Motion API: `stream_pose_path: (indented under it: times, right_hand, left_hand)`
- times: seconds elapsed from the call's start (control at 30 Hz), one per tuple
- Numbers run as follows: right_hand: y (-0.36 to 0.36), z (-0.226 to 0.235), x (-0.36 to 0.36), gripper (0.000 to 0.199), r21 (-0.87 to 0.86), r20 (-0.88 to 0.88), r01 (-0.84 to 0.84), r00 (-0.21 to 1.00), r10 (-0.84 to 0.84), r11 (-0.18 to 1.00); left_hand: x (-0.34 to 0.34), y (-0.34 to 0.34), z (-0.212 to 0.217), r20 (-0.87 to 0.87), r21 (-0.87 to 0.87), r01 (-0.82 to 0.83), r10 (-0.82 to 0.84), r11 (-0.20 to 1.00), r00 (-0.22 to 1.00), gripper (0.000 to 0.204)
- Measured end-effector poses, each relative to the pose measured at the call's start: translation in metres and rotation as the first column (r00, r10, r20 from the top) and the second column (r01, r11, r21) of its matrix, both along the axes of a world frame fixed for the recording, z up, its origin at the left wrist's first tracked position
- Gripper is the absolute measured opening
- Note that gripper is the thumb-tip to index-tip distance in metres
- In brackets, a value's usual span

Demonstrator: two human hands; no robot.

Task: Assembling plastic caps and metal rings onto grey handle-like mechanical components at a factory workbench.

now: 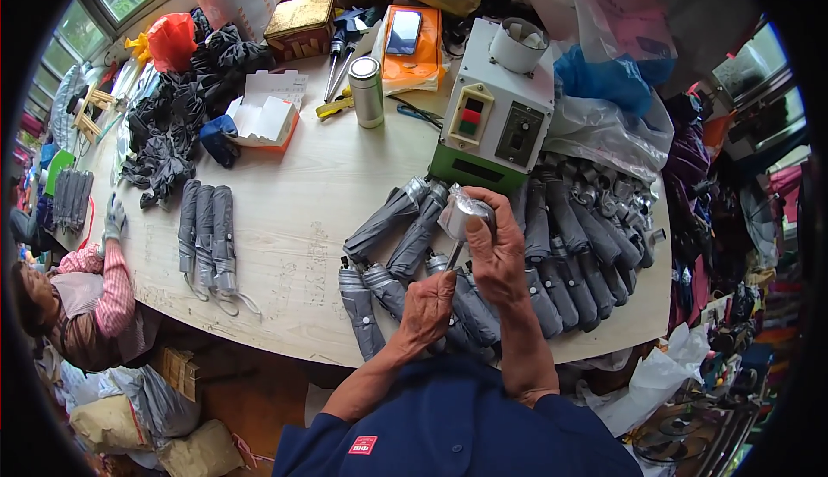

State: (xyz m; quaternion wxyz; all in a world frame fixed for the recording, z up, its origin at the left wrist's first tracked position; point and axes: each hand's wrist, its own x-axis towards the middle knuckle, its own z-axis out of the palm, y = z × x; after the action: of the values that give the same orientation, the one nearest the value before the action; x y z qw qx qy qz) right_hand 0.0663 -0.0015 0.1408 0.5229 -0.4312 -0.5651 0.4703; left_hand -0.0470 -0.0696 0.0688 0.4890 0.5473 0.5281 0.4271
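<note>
My right hand (496, 248) is closed around a rounded silver-grey umbrella handle (470, 215) with clear plastic film on it. From the handle a thin metal shaft (455, 254) slants down to my left hand (426, 306), whose fingers are pinched on it. What lies below my left fist is hidden by the hand. Folded grey umbrellas lie around both hands: some (388, 216) to the left with silver ends, one (358, 304) by my left forearm, and a dense pile (582, 279) to the right of my right hand.
A grey-and-green machine box (500, 97) with switches stands just beyond my hands. Left of it are a steel flask (366, 93) and a phone (404, 32). Three grey umbrellas (205, 231) lie mid-table. At the far left sits a co-worker with a gloved hand (115, 216).
</note>
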Motion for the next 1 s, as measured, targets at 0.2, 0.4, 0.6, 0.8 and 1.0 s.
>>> stream_pose_path:
  times: [0.2,0.4,0.6,0.8,1.0]
  right_hand:
    - [0.006,0.005,-0.002,0.031,0.002,0.022,-0.013,1.0,0.013,1.0]
    - [0.012,-0.005,-0.009,0.021,0.042,-0.369,-0.183,0.911,0.185,0.982]
    - [-0.005,-0.005,-0.018,0.016,0.076,-0.307,-0.067,0.948,0.087,0.995]
    - [0.018,-0.021,-0.006,0.035,-0.028,-0.138,-0.058,0.989,0.054,0.998]
    - [0.022,0.01,0.008,0.048,0.028,-0.3,-0.201,0.933,0.2,0.979]
  left_hand:
    - [0.001,0.003,0.002,-0.031,0.051,-0.031,0.033,0.998,0.999,0.052]
    - [-0.013,0.01,-0.005,0.182,-0.102,0.197,-0.176,0.975,0.967,0.054]
    - [-0.011,0.002,-0.005,0.106,-0.12,0.275,-0.263,0.954,0.959,0.056]
    - [0.004,0.012,-0.017,0.005,0.145,-0.014,0.013,0.989,1.0,0.062]
    - [-0.007,0.018,0.006,0.048,0.088,0.088,-0.093,0.992,0.995,0.061]
